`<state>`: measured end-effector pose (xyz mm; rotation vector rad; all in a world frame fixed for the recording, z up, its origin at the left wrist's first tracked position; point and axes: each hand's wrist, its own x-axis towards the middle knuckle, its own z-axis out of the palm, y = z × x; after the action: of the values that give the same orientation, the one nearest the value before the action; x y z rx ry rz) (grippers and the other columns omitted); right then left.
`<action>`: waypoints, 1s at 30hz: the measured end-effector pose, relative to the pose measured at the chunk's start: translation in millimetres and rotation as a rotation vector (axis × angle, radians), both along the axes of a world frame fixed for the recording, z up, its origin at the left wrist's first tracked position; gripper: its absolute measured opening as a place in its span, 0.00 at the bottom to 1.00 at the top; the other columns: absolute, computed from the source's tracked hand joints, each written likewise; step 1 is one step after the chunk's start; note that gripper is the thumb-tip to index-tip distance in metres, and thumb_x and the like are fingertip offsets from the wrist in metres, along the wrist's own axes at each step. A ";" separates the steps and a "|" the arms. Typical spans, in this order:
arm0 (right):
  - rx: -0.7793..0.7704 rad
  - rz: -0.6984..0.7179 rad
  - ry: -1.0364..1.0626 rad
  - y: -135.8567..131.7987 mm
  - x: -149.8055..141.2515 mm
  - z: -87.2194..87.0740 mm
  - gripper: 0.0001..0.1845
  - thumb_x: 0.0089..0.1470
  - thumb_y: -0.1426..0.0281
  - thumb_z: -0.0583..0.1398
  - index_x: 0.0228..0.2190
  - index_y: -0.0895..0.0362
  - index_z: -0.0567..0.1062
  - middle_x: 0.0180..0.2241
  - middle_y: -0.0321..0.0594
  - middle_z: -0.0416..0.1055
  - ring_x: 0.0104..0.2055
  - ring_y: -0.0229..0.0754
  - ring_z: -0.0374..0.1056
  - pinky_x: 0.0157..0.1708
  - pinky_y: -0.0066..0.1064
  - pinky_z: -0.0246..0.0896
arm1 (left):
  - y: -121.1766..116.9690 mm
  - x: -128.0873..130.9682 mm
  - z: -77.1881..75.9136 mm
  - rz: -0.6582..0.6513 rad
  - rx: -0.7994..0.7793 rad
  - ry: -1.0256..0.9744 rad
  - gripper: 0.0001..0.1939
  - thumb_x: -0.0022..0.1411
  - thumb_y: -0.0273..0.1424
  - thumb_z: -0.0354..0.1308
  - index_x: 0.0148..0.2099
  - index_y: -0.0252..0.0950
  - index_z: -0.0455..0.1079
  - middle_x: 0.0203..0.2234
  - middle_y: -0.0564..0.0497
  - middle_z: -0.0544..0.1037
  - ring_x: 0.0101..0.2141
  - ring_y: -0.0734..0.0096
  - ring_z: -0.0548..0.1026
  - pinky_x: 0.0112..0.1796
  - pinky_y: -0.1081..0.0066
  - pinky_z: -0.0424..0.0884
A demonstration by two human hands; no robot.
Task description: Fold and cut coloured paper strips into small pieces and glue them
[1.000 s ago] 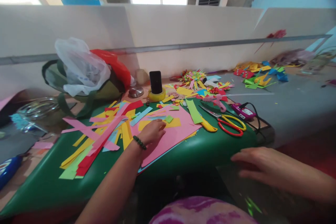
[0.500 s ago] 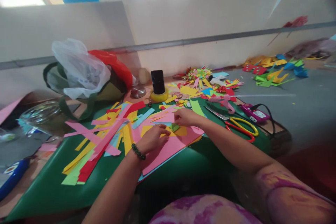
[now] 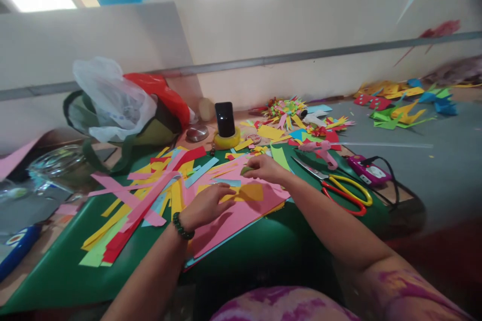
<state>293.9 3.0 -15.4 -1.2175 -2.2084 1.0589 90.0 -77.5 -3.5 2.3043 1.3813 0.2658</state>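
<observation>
In the head view my right hand point(image 3: 263, 168) pinches a small green paper piece point(image 3: 246, 171) above the stacked sheets. My left hand point(image 3: 209, 204), with a dark bead bracelet, reaches over the left part of a yellow paper strip point(image 3: 250, 192); its fingers are stretched out, and whether they touch the strip I cannot tell. Beneath both hands lies a pink sheet point(image 3: 222, 233) on top of the stack, with a blue edge showing below it. A small light-blue paper piece point(image 3: 228, 182) rests just beyond my left fingers.
Coloured paper strips point(image 3: 131, 210) cover the green mat's left side. At right lie scissors point(image 3: 346, 190), a pink glue gun point(image 3: 320, 151) and a purple box point(image 3: 369, 171) with a cable. Behind stand a phone point(image 3: 225, 119) on a yellow tape roll point(image 3: 227, 140) and a bag point(image 3: 158, 128).
My right hand has lifted the green paper piece up and away from the yellow strip. My left hand has shifted slightly left, and the camera view has moved a little.
</observation>
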 end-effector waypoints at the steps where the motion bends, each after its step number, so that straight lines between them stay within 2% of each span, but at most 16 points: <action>1: -0.086 -0.018 0.148 0.0 1.5 1.6 0.09 0.46 0.66 0.62 0.24 0.59 0.72 0.21 0.34 0.69 0.25 0.34 0.65 0.25 0.26 0.57 | -1.3 -0.4 7.5 0.039 0.018 -0.033 0.15 0.61 0.36 0.54 0.45 0.37 0.77 0.45 0.44 0.80 0.45 0.57 0.76 0.47 0.61 0.69; 3: -0.251 -0.017 0.375 -1.3 2.9 4.1 0.10 0.41 0.66 0.65 0.26 0.58 0.72 0.21 0.33 0.70 0.23 0.34 0.66 0.24 0.26 0.59 | -0.7 0.8 22.4 0.125 0.051 -0.109 0.16 0.61 0.39 0.54 0.44 0.37 0.77 0.42 0.45 0.81 0.42 0.59 0.77 0.43 0.64 0.70; 5: -0.335 0.019 0.445 -4.1 1.8 5.2 0.14 0.37 0.67 0.67 0.29 0.58 0.73 0.22 0.34 0.72 0.24 0.35 0.68 0.24 0.25 0.60 | 5.9 4.8 32.5 0.178 0.052 -0.189 0.17 0.60 0.41 0.54 0.41 0.36 0.77 0.36 0.46 0.82 0.34 0.63 0.77 0.35 0.68 0.70; 7: -0.372 0.041 0.462 -7.1 -1.4 4.8 0.17 0.36 0.68 0.66 0.33 0.57 0.73 0.23 0.34 0.74 0.24 0.35 0.69 0.24 0.25 0.61 | 17.7 10.7 33.5 0.220 0.068 -0.293 0.16 0.58 0.42 0.55 0.34 0.35 0.77 0.28 0.48 0.81 0.29 0.66 0.75 0.30 0.71 0.68; 9: -0.388 0.036 0.472 -9.2 -5.0 3.4 0.18 0.37 0.69 0.65 0.36 0.57 0.72 0.24 0.34 0.75 0.24 0.35 0.70 0.24 0.24 0.61 | 30.7 16.7 25.9 0.278 0.044 -0.441 0.15 0.53 0.43 0.59 0.31 0.34 0.74 0.23 0.49 0.78 0.26 0.69 0.73 0.27 0.72 0.66; 11: -0.384 0.027 0.470 -10.0 -7.4 1.9 0.18 0.38 0.70 0.65 0.36 0.57 0.72 0.23 0.33 0.75 0.23 0.35 0.70 0.23 0.24 0.60 | 40.5 20.7 14.0 0.278 -0.069 -0.577 0.17 0.49 0.45 0.62 0.27 0.35 0.71 0.20 0.52 0.75 0.23 0.72 0.70 0.25 0.73 0.65; 15: -0.385 0.004 0.457 -9.4 -7.4 1.5 0.21 0.38 0.71 0.65 0.39 0.57 0.71 0.19 0.30 0.72 0.23 0.36 0.70 0.25 0.26 0.62 | 46.9 19.1 -6.1 0.282 -0.288 -0.785 0.20 0.49 0.48 0.61 0.25 0.35 0.68 0.19 0.53 0.72 0.22 0.75 0.69 0.26 0.74 0.65; 18: -0.367 -0.064 0.473 -8.8 -7.3 1.2 0.23 0.38 0.70 0.65 0.40 0.57 0.69 0.19 0.29 0.71 0.23 0.36 0.69 0.25 0.26 0.61 | 46.8 12.6 -13.9 0.349 -0.346 -0.887 0.21 0.47 0.49 0.62 0.25 0.35 0.68 0.18 0.54 0.70 0.22 0.76 0.68 0.26 0.75 0.64; 21: -0.325 -0.125 0.501 -8.4 -9.6 -1.1 0.21 0.39 0.69 0.65 0.39 0.57 0.69 0.19 0.28 0.69 0.22 0.34 0.66 0.25 0.26 0.60 | 46.7 8.1 -17.9 0.356 -0.362 -0.923 0.21 0.47 0.49 0.62 0.26 0.34 0.68 0.19 0.54 0.71 0.22 0.76 0.68 0.26 0.74 0.64; 23: -0.287 -0.149 0.498 -8.7 -11.5 -3.2 0.20 0.39 0.69 0.64 0.38 0.57 0.68 0.18 0.27 0.67 0.21 0.33 0.64 0.24 0.26 0.58 | 45.6 8.1 -19.5 0.373 -0.269 -0.908 0.18 0.49 0.46 0.63 0.30 0.35 0.69 0.22 0.54 0.72 0.23 0.74 0.70 0.27 0.74 0.66; 26: -0.121 -0.220 0.438 -11.3 -13.9 -5.8 0.20 0.41 0.70 0.62 0.39 0.56 0.66 0.18 0.26 0.65 0.21 0.34 0.61 0.24 0.26 0.56 | 40.4 12.1 -21.2 0.405 0.074 -0.800 0.13 0.52 0.39 0.62 0.36 0.36 0.71 0.28 0.51 0.75 0.26 0.73 0.71 0.28 0.72 0.68; 28: 0.002 -0.249 0.398 -15.0 -15.6 -7.3 0.20 0.43 0.69 0.62 0.40 0.56 0.65 0.18 0.26 0.64 0.22 0.34 0.60 0.24 0.27 0.55 | 35.1 16.1 -22.0 0.336 0.226 -0.689 0.11 0.55 0.35 0.60 0.41 0.38 0.73 0.32 0.50 0.78 0.28 0.71 0.73 0.32 0.70 0.70; 30: 0.064 -0.227 0.378 -19.4 -17.5 -8.9 0.20 0.46 0.68 0.61 0.42 0.56 0.64 0.19 0.26 0.63 0.22 0.34 0.60 0.25 0.27 0.55 | 30.4 19.8 -22.6 0.241 0.235 -0.621 0.13 0.56 0.33 0.60 0.45 0.38 0.73 0.36 0.48 0.79 0.32 0.68 0.75 0.36 0.67 0.72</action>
<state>276.3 -16.5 -24.3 -1.1040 -1.7607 1.0208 109.8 -47.1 -26.1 1.9560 1.3313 1.1614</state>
